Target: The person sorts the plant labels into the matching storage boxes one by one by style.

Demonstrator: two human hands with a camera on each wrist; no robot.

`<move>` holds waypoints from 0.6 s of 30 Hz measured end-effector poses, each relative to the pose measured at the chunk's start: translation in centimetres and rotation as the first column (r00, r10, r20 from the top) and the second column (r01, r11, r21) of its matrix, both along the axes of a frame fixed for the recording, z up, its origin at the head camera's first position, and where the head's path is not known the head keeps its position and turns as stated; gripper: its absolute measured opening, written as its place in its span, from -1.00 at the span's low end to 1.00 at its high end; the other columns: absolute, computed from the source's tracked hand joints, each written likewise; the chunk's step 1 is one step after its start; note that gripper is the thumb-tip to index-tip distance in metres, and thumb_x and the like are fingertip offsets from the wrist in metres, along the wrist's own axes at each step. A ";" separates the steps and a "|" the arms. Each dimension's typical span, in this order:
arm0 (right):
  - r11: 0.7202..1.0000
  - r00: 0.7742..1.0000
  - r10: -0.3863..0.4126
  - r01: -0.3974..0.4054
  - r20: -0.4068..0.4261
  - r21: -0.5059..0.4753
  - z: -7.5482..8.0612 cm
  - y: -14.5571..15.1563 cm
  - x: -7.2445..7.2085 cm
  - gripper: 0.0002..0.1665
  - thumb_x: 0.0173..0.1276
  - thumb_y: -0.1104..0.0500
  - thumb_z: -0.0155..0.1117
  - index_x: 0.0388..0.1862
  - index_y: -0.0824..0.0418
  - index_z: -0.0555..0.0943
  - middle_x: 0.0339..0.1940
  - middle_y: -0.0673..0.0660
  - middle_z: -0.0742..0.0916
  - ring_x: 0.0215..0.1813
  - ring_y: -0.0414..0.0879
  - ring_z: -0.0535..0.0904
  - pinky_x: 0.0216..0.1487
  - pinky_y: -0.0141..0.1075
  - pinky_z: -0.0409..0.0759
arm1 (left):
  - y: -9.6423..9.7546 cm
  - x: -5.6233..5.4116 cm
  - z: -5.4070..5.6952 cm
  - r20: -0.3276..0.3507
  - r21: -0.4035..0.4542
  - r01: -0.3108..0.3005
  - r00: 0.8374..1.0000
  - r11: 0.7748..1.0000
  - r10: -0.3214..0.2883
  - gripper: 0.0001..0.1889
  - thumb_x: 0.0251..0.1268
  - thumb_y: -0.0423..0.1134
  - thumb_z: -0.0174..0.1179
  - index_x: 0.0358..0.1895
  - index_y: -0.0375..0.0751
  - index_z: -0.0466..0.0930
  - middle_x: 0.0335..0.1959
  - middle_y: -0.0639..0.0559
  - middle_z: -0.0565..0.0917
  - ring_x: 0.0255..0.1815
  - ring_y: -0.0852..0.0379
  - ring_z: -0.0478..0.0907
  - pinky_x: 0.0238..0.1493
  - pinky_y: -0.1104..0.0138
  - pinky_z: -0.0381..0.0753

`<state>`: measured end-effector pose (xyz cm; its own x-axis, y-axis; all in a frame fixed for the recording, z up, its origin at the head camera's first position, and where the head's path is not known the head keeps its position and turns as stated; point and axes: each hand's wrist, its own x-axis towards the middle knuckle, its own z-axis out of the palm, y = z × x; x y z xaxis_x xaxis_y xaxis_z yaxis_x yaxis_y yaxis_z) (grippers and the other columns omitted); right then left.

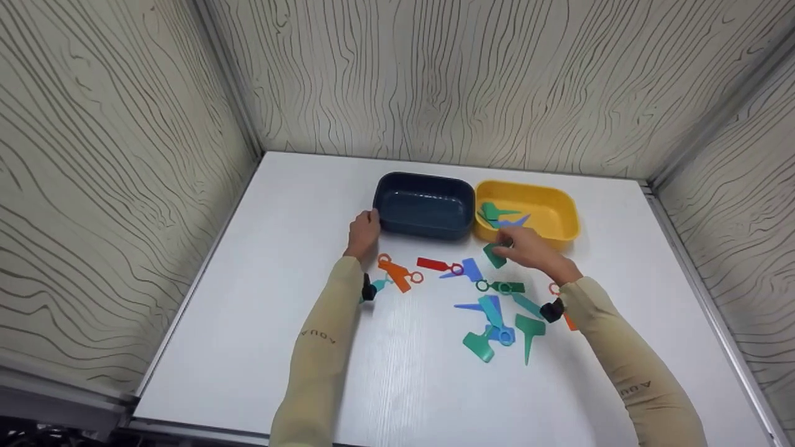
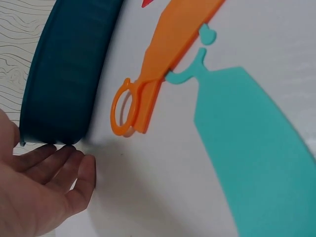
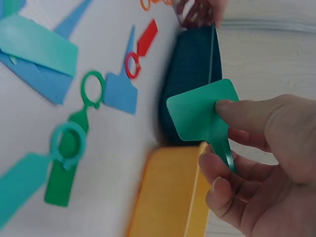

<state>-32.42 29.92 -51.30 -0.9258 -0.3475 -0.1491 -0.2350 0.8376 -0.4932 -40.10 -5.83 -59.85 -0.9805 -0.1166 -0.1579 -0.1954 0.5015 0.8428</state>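
Navy tub (image 1: 423, 233) at far centre, yellow tub (image 1: 562, 206) just right. Against the navy left end, a relaxed left hand (image 1: 363, 234); by the yellow near rim, pinched in the right hand (image 1: 529, 247), a green tag (image 1: 495, 256). Probably mid-transfer; next, likely lift over the rim and release.

White tabletop (image 1: 410, 397), wood-grain patterned walls (image 1: 435, 81), grey corner strips (image 1: 228, 81)
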 end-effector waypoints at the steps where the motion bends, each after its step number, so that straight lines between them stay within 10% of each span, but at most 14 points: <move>1: 1.000 1.000 -0.014 0.014 -0.006 0.000 0.2 0.4 -0.4 -0.73 0.39 0.07 0.28 -0.04 0.19 0.58 -0.11 0.18 0.70 -0.12 0.04 0.54 0.03 -0.03 0.59 | 0.0 0.0 0.0 0.003 0.000 0.000 1.000 1.000 0.000 -0.46 0.59 0.07 -0.31 0.20 -0.27 0.47 0.09 -0.17 0.61 0.15 -0.06 0.54 0.21 0.10 0.49; 18: 0.972 0.974 -0.224 0.222 -0.016 -0.081 0.6 5.1 -5.2 -0.61 0.41 0.14 0.22 0.08 0.37 0.51 0.05 0.37 0.62 0.01 0.20 0.49 0.19 0.10 0.51 | 0.1 0.0 0.0 0.016 -0.010 -0.004 1.000 1.000 0.004 -0.45 0.60 0.08 -0.32 0.29 -0.25 0.41 0.18 -0.15 0.57 0.23 -0.03 0.50 0.29 0.11 0.45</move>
